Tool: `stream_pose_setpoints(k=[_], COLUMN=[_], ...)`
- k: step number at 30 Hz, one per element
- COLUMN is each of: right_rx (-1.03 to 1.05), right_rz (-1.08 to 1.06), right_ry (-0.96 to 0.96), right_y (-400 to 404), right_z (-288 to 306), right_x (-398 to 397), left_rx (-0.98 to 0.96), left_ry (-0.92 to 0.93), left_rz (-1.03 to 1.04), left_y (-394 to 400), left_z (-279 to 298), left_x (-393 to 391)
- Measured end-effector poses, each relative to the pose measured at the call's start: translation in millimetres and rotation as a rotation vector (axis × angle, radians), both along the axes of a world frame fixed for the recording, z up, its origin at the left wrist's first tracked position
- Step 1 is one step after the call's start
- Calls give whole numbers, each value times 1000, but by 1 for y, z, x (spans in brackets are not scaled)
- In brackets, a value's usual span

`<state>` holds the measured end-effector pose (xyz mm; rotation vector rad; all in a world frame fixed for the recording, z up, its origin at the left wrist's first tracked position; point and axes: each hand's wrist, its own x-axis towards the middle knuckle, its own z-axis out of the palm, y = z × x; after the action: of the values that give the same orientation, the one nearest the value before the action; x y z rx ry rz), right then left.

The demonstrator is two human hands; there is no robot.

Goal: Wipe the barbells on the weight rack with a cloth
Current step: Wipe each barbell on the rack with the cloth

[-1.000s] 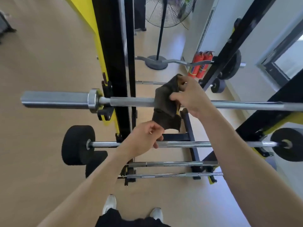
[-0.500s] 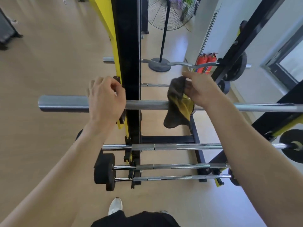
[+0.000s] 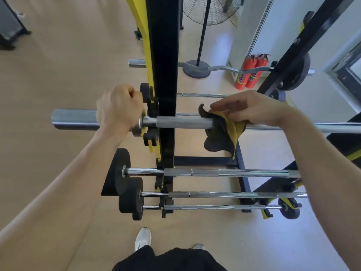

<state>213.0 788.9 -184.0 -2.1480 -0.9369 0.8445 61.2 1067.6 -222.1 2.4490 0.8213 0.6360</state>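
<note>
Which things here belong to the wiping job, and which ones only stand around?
Job: cloth, top barbell, lower barbells, rack, left hand gripping the bar, right hand on the cloth.

Around: fan, fire extinguishers, curved bar.

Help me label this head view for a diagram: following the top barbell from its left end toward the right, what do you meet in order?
Bare sleeve end of the top barbell → left hand gripping it → black rack upright → knurled shaft → cloth draped over the bar → right hand on the cloth.
</note>
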Motion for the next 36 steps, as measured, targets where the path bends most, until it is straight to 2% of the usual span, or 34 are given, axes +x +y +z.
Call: stream_pose_setpoints(k=[2,6,10,11,13,15,18,22,25,28,32,34,36], right_rx=[-59,-163,-119,-121,-122,-115,-86,-247,-273,-280,-141,-69,-44], right_rz=[20,-61,130,196,267,165,149,64,48,123,149,126,123], right_ry=[-52,-425,-535,-607,-877,-1045,-1076,-1015,-1009,-998,-1015,-1020,-995], right_y=[3,20,53,66,92,107,91,19,-6,32,117,126,98], right_z=[4,5,-4,-12,-39,-59,-65,-52,-43,-43,-55,-60,-58], right_x=[2,-3,-29,-42,-70,-95,-93,-53,-43,-51,-80,-88,-82], left_rx=[4,4,11,13,23,32,42,55,71,64,90,77,40], left_ry=[-20,-44,-52,-55,-59,-67,-100,-132,-114,-86,-82,-97,-127], left_rz=[5,18,30,28,25,21,-1,-16,31,55,30,6,1], left_y=[1,1,1,0,0,1,2,4,-1,-4,-4,-1,2], left_z=[-3,-5,-6,-6,-6,-6,-9,-14,-13,-12,-13,-12,-11], left_x=[0,0,0,0,0,-1,-4,-6,-2,1,-5,-8,-9])
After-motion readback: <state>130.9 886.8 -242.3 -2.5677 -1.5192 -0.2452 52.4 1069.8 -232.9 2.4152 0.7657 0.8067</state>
